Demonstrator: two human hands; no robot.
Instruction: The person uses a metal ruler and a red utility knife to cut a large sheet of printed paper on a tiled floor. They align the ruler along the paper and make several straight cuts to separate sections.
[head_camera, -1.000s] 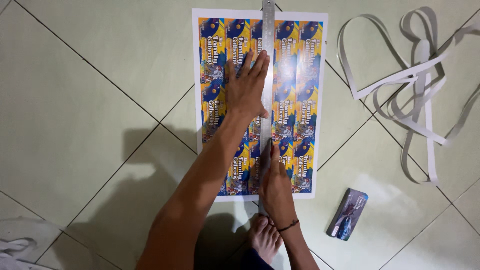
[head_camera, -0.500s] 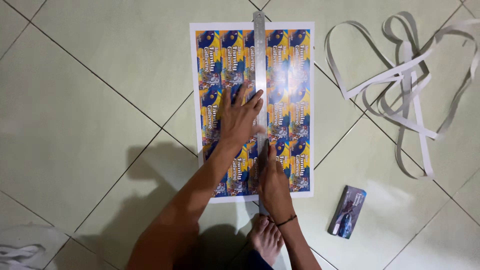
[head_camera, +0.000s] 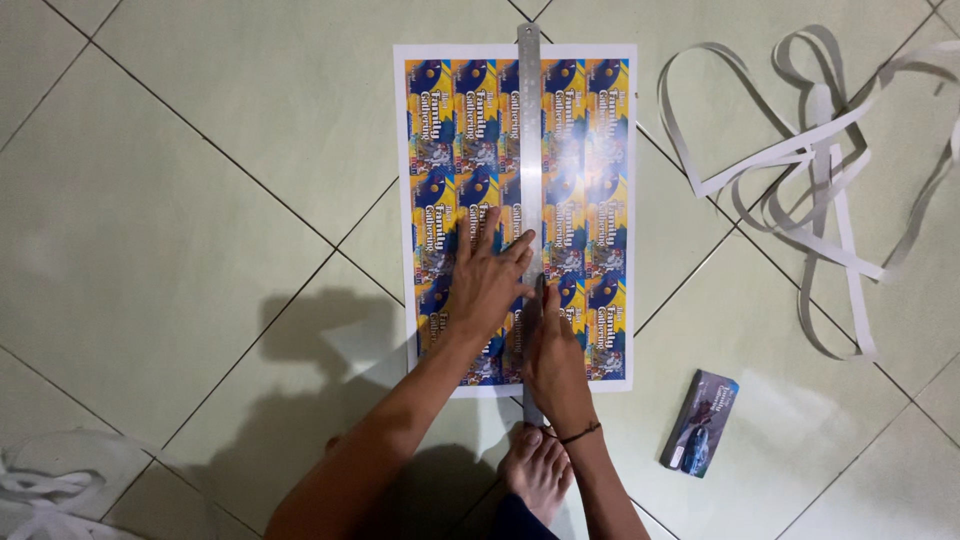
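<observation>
A printed sheet (head_camera: 600, 150) of blue and yellow labels with a white border lies on the tiled floor. A long metal ruler (head_camera: 528, 120) runs lengthwise down its middle. My left hand (head_camera: 485, 280) lies flat with spread fingers on the sheet, its fingertips on the ruler's left edge. My right hand (head_camera: 553, 360) is closed against the ruler near the sheet's near end. A thin dark tip pokes out of its fingers along the ruler's right edge, and the rest of that tool is hidden.
Long curled white paper strips (head_camera: 800, 180) lie to the right of the sheet. A small dark printed pack (head_camera: 700, 422) lies at the lower right. My bare foot (head_camera: 535, 470) rests just below the sheet. White scraps (head_camera: 50, 490) sit at the bottom left.
My left hand has slid along the ruler toward me, from the sheet's middle to its nearer half. My right hand stays near the sheet's near end.
</observation>
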